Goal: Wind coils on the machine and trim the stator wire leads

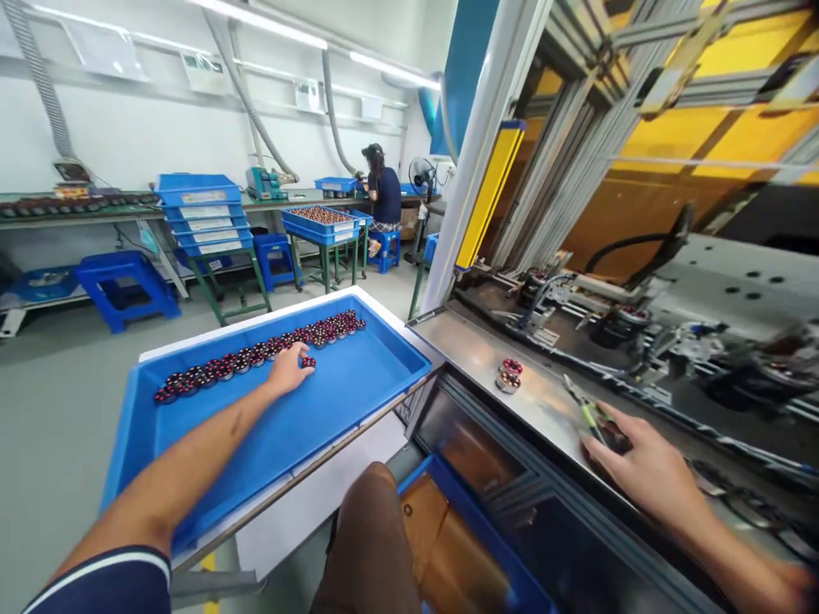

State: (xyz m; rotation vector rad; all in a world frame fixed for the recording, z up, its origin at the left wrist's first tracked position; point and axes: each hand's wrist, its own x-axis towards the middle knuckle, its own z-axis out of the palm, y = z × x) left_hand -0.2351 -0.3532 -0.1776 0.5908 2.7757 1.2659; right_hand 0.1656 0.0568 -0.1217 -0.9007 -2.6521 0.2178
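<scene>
My left hand (289, 368) reaches into a blue tray (358, 396), its fingers closed round a small round motor stator (308, 362) with red and dark parts. That piece is just in front of rows of similar stators (240, 362) along the tray's far side. Over the metal ledge at right, my right hand (630, 452) is closed on green-handled pliers (589, 414), whose tips point away to the left. Two more stators (510, 375) sit close together on the ledge, left of the pliers. My fingers partly hide the pliers' handles.
A machine (697, 298) with cables and fixtures stands behind the ledge (461, 341). Below lies a blue bin (473, 512) with a brown lining. Farther back are stacked blue trays (201, 213), blue stools (128, 286), and a person (385, 196) seated at a bench.
</scene>
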